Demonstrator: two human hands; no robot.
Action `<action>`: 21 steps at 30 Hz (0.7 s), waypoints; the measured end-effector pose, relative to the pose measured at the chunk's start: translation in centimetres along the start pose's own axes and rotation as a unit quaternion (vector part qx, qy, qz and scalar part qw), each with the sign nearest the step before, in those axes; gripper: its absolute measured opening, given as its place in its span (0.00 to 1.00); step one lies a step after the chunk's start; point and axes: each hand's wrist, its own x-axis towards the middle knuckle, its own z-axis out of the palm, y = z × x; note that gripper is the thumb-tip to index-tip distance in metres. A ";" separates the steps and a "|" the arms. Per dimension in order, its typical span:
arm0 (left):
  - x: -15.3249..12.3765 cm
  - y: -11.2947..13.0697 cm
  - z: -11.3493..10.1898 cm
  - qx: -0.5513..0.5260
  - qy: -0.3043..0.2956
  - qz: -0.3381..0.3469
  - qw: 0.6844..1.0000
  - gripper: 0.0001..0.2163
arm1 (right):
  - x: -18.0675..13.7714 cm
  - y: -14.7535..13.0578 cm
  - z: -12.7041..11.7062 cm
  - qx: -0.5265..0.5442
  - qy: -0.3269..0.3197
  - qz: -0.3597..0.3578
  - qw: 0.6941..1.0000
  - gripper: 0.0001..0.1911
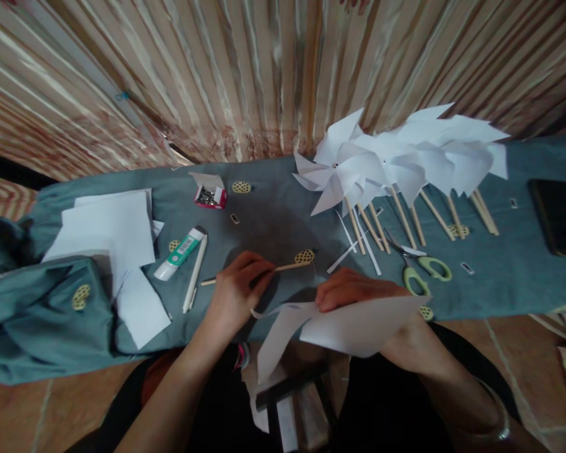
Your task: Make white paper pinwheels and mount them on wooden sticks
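My left hand is closed around a thin wooden stick, which lies nearly level above the cloth, its two ends showing on either side of the fingers. In my right hand is a white paper pinwheel head, its blades curling down over the table's front edge. The right thumb is hidden behind the paper. Beyond both hands, several finished paper pinwheels on wooden sticks lie overlapping in a row. Narrow paper strips are scattered just past my right hand.
Green-handled scissors lie on the right, with a dark phone farther over. To the left are a glue tube, a white pen and white paper sheets. A small red box of metal pins stands open toward the back.
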 end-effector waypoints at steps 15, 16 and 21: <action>-1.3 4.0 0.1 -0.228 0.046 -0.105 0.967 0.01 | 0.0 -0.6 0.5 -0.140 0.076 -0.148 0.976 0.07; -1.5 4.0 0.3 -0.251 0.050 -0.118 0.960 0.00 | 0.0 -0.7 0.5 -0.144 0.091 -0.156 0.973 0.08; -1.5 4.2 0.8 -0.362 0.046 -0.174 0.915 0.06 | 0.0 -0.8 0.8 -0.157 0.121 -0.149 0.969 0.11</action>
